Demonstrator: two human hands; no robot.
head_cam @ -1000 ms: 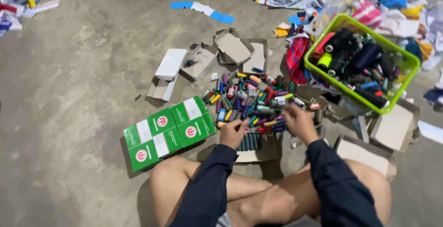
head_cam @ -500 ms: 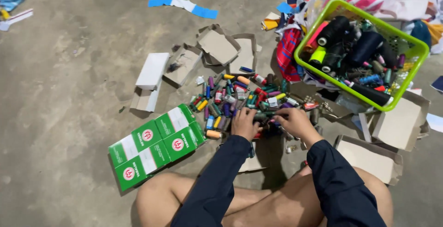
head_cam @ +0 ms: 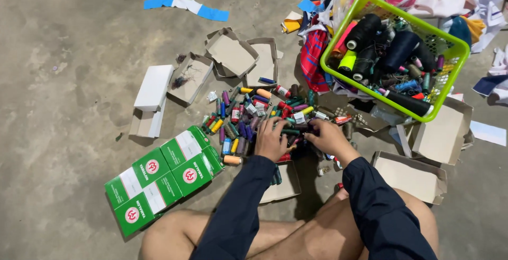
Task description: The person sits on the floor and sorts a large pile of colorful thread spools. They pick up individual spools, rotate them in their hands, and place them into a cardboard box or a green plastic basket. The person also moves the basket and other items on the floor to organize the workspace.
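While sitting bare-legged on the concrete floor (head_cam: 69, 80), working both hands into the near edge of the pile of small thread spools (head_cam: 254, 113). Having drawn together over the last second from a wider spacing, now nearly meeting over a dark green spool at the pile's front, suggesting gathering or raking rather than picking out a single one. Spreading the left hand (head_cam: 271, 139) fingers apart and bent down over the spools, pressing on several without closing round any. Curling the right hand (head_cam: 329, 137) with its fingertips buried among the spools, possibly pinching one, though not showing enough to tell. Lying just beside the left forearm, the green boxes (head_cam: 164, 180); standing beyond the pile, the open cardboard boxes (head_cam: 233, 53); sitting up to the right, the green basket (head_cam: 455, 61) of large cones. Hiding part of a flat box (head_cam: 283, 186) under the dark sleeves; cutting off the fabric heap at the top edge.
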